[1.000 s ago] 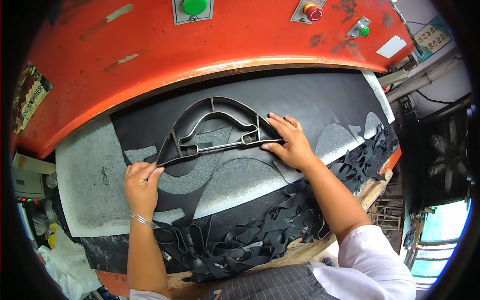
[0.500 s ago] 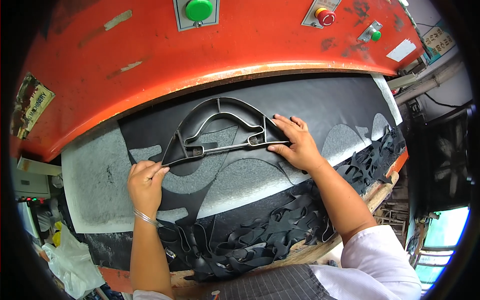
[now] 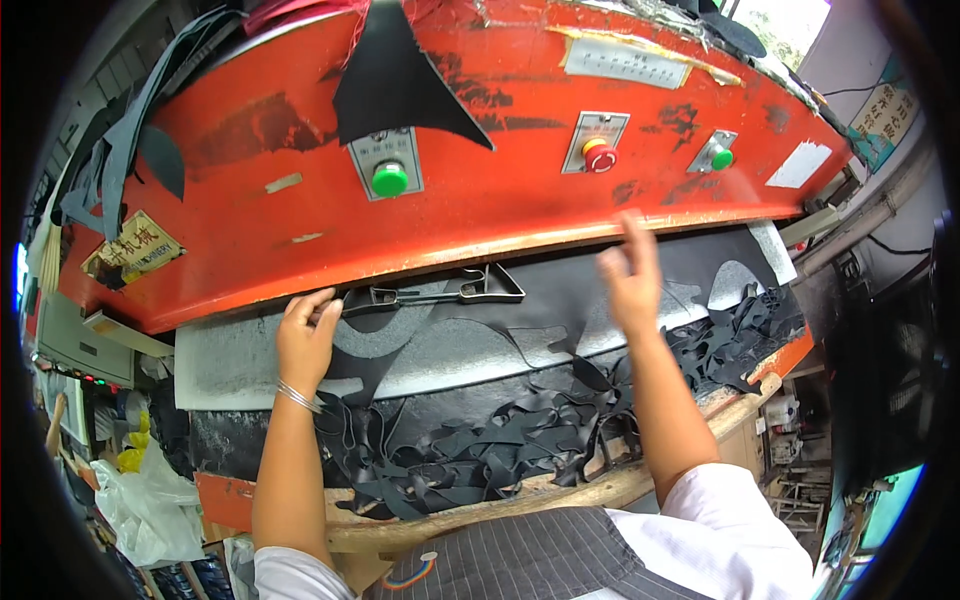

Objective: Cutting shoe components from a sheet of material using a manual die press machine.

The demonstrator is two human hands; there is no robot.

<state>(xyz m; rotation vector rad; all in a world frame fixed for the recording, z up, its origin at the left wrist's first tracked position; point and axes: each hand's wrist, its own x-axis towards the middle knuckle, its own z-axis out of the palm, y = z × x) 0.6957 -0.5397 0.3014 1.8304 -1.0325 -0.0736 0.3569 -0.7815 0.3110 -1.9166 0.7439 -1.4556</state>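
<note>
A metal cutting die [image 3: 490,290] with a strip-steel outline lies on black sheet material [image 3: 570,265], its far part hidden under the edge of the red press head [image 3: 380,235]. My left hand [image 3: 306,335], with a bangle on the wrist, is at the die's left end, thumb and fingers curled together around its tip. Raised to the right of the die, my right hand [image 3: 632,285] is blurred and apart from it. Its fingers are spread with nothing in them. Curved cut-outs in the sheet bare the pale cutting board [image 3: 235,365].
Black offcuts [image 3: 480,445] heap along the near edge beside a wooden rail [image 3: 590,492]. Two green buttons [image 3: 390,179] and a red knob [image 3: 600,156] sit on the press front. A black piece [image 3: 400,80] hangs over it. A white plastic bag [image 3: 150,505] is at lower left.
The view has tilted up, showing more of the press. My right hand has let go of the die's right end and risen. The die now sits partly under the press head.
</note>
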